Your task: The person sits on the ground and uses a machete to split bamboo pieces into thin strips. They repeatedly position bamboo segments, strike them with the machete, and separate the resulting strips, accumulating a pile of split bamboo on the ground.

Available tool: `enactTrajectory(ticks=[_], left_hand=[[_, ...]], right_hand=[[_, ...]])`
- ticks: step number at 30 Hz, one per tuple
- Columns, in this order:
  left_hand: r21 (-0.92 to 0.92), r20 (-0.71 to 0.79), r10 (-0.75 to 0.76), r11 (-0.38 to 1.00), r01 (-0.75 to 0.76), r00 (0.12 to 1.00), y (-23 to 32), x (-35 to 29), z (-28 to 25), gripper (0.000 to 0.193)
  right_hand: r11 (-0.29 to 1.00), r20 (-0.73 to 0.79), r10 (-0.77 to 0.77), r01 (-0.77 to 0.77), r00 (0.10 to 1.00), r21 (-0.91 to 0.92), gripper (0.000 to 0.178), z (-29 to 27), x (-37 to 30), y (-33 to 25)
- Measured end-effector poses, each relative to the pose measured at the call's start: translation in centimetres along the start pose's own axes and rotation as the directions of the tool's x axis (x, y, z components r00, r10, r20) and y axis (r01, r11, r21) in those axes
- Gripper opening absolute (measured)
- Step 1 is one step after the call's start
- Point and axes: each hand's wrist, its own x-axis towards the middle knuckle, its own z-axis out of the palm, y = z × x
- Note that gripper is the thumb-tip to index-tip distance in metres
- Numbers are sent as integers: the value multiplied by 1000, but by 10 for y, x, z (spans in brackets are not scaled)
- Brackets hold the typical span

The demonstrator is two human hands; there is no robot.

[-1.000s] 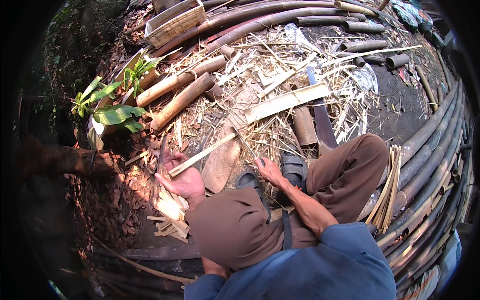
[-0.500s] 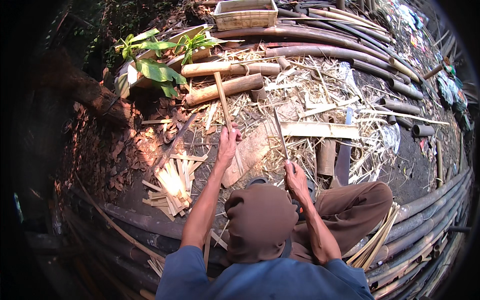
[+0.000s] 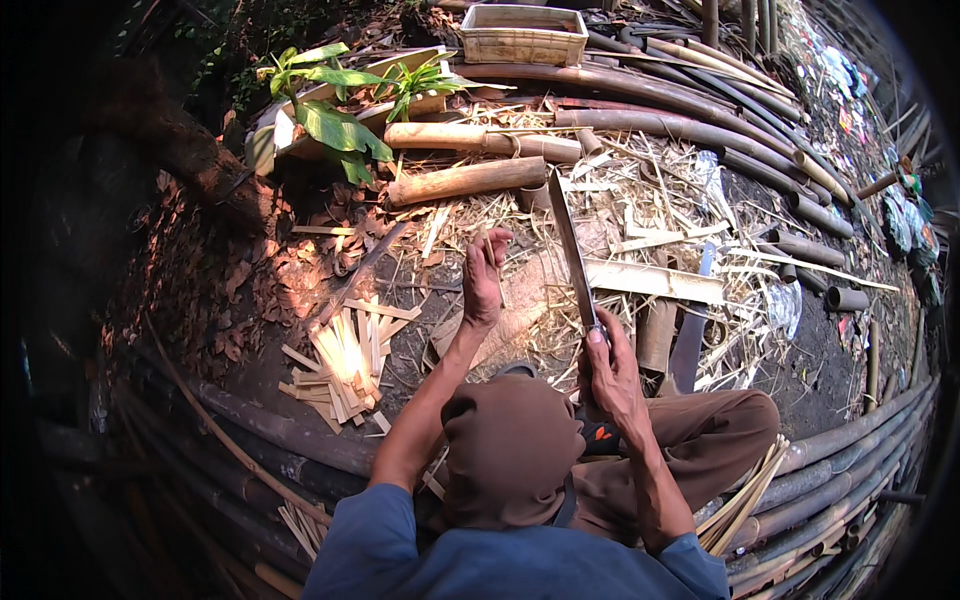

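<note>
My right hand [image 3: 617,375] grips the handle of a long knife [image 3: 573,245]. Its blade points up and away, tip near the cut bamboo sections. To the left, my left hand [image 3: 482,280] is raised above a wooden block [image 3: 520,300], its fingers curled. What they hold is hard to make out; a bamboo strip could be seen end-on there. A pile of split bamboo strips [image 3: 345,365] lies left of my left forearm. Beyond both hands rests a thick bamboo section [image 3: 470,182].
A split bamboo piece [image 3: 655,280] and a saw blade [image 3: 690,335] lie right of the knife among shavings. Long bamboo poles [image 3: 640,120] run along the far side, near a plastic crate [image 3: 525,42]. More poles [image 3: 290,440] lie close by. A leafy plant [image 3: 335,125] grows at far left.
The bamboo strip that stood up from my left hand no longer shows its length. My right hand has shifted slightly right and nearer; the knife's blade now shows broader. The whole view has shifted a little.
</note>
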Motion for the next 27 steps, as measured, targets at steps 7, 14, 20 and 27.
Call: enactTrajectory(ticks=[7, 14, 20, 27], left_hand=[[63, 95, -129, 990, 124, 987, -2, -21, 23, 44], [172, 99, -143, 977, 125, 985, -3, -29, 29, 44], [155, 115, -159, 978, 140, 981, -10, -30, 23, 47], [78, 123, -191, 980, 182, 974, -8, -33, 31, 38]], right_hand=[[993, 110, -113, 116, 987, -24, 47, -9, -2, -39], [995, 175, -61, 47, 983, 84, 46, -8, -1, -42], [950, 324, 115, -199, 939, 239, 46, -18, -1, -57], [908, 334, 149, -262, 931, 327, 42, -13, -11, -61]])
